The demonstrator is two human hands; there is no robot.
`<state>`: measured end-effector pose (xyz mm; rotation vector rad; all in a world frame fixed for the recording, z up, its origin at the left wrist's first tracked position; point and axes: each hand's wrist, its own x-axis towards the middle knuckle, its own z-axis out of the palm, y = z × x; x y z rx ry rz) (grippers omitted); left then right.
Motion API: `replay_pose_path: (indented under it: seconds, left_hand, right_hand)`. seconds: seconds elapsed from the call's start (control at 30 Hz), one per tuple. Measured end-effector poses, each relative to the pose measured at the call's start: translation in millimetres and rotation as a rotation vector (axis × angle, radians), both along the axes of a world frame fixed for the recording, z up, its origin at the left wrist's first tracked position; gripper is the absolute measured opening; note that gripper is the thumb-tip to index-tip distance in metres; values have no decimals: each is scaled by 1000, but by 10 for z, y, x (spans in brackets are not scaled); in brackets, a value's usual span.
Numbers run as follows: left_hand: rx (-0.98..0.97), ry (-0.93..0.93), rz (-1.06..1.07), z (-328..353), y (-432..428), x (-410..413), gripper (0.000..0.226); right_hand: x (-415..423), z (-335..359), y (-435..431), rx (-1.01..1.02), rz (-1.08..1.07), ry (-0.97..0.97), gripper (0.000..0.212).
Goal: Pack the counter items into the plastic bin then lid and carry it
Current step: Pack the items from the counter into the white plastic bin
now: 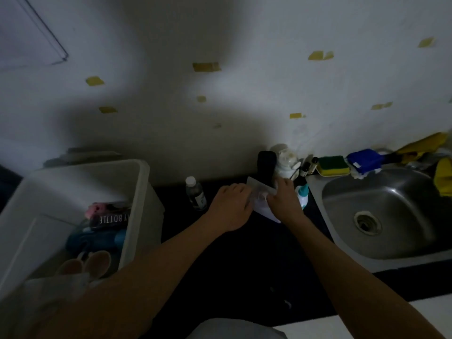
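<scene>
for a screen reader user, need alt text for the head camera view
The left hand and right hand grip a pale flat item on a dark counter. An open plastic bin, partly packed, sits left; a steel sink right.

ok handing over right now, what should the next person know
Left grip and right grip both hold a white flat plastic pouch at the dark counter, left of the steel sink.
Done: the white plastic bin at left already holds a black lettered box and other items; no lid on it.
Left: the pouch, the small clear white-capped bottle, the black cylinder and the white jar by the wall; then lid and carry.
</scene>
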<state>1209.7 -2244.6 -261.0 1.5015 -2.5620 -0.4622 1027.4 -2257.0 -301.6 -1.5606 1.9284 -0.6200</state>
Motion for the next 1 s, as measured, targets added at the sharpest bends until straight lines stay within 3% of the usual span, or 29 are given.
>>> replay_pose_path:
  seconds: [0.07, 0.17, 0.3, 0.47, 0.73, 1.0]
  left_hand:
    - [-2, -5, -1, -36, -3, -16, 25]
    - [36, -20, 11, -84, -25, 6, 27]
    - [66, -32, 26, -126, -46, 12, 27]
    - [74, -35, 23, -183, -77, -21, 31]
    - [10, -18, 49, 82, -167, -11, 60]
    - [-179, 6, 47, 435, -204, 283, 42]
  right_hand:
    - [-76, -115, -35, 20, -19, 67, 41]
    - [-98, -250, -30, -9, -2, 163, 14]
    - [-125, -281, -18, -61, -15, 226, 20]
    - [-154, -220, 81, -132, -16, 163, 27]
    - [-29, 56, 99, -261, 46, 134, 12]
    - [310, 652, 186, -477, 195, 129, 14]
